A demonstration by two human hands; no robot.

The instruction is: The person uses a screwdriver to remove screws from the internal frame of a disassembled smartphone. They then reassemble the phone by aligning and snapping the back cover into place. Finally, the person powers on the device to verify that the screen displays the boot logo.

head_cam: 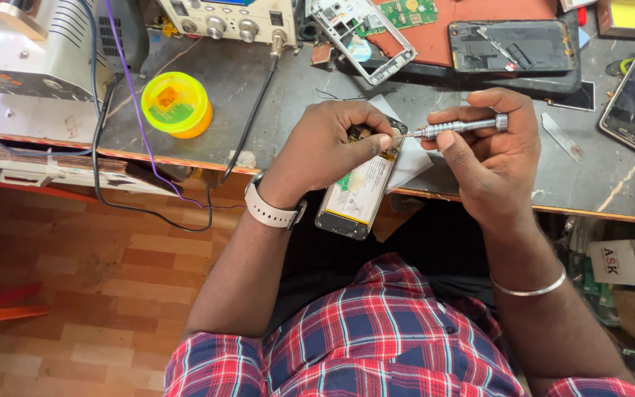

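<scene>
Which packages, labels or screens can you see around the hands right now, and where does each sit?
White battery label: on the opened phone held in the left hand, rectangular, green corner.
Round yellow plastic tub: bench, left of the hands, green-orange label on its lid.
Dark phone screen: bench, far right, glossy rectangle.
Cardboard boxes: under the bench, right, whitish and brown.

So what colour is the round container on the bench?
The round container is translucent yellow with an orange base and a green label inside; the head view shows it.
</scene>
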